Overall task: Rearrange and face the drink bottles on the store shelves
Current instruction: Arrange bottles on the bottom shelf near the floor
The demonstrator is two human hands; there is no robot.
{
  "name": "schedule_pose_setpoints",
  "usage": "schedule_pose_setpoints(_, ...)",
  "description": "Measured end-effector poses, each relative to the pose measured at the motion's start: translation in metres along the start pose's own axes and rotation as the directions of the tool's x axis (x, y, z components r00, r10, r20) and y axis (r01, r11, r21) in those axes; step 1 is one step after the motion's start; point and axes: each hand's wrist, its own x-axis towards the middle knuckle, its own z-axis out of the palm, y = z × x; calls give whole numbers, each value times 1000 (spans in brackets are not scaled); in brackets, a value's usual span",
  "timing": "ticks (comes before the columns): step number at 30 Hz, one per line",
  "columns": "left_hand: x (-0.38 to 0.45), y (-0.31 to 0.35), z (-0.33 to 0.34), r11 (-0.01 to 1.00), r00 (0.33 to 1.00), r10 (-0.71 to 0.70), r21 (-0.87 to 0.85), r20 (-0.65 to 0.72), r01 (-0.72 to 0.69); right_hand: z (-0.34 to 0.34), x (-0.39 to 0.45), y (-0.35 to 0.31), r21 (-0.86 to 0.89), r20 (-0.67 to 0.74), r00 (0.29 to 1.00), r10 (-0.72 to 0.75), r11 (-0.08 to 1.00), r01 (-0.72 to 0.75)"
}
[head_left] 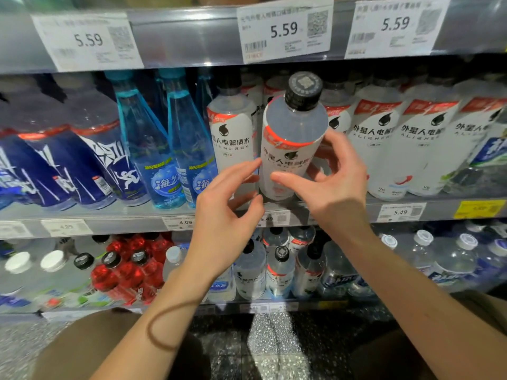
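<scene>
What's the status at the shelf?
Right hand grips white bottle, tilted at shelf front. Left hand open, fingertips at its label. Neighbour bottles close either side.

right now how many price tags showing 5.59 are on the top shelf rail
3, all along the top shelf rail: left 5.59 tag, middle 5.59 tag above the held bottle, and right 5.59 tag. More may sit outside the frame.
</scene>
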Motion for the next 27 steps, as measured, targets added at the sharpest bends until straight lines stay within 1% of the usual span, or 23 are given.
schedule_pose_setpoints(2,-1,-2,1,1000,1000,1,7,11,-1,0,1,6,-6,-6,1000,-5,1000,5)
schedule_pose_setpoints(7,0,-6,1,999,999,-35,-3,-16,35,5,-3,13,-35,39,999,34,999,-33)
schedule_pose_setpoints(10,0,-9,2,999,999,-51,8,9,51,8,-2,13,-10,-19,997,70,997,-70)
schedule_pose_setpoints(14,-1,-11,3,996,999,-6,93,48,2,9,-3,11,-50,-64,994,90,994,-93)
schedule_pose_setpoints(16,-1,-12,4,995,999,-9,102,47,4,11,-5,8,-99,-90,993,70,992,-78)
schedule_pose_setpoints(18,0,-12,5,995,999,-1,98,41,-3,14,-6,6,-159,-120,993,15,987,-35)
schedule_pose_setpoints(20,-2,-13,7,995,999,19,99,42,-23,16,-6,6,-239,-123,991,-47,971,16)
schedule_pose_setpoints(22,-3,-14,10,993,998,33,115,52,-39,17,-4,8,-307,-122,991,-60,951,19)
schedule_pose_setpoints(25,-2,-15,11,980,997,46,189,62,-57,19,0,8,-351,-139,988,-67,936,15)
schedule_pose_setpoints(27,-1,-16,9,962,995,71,261,72,-87,21,1,7,-340,-183,981,-65,940,-1)
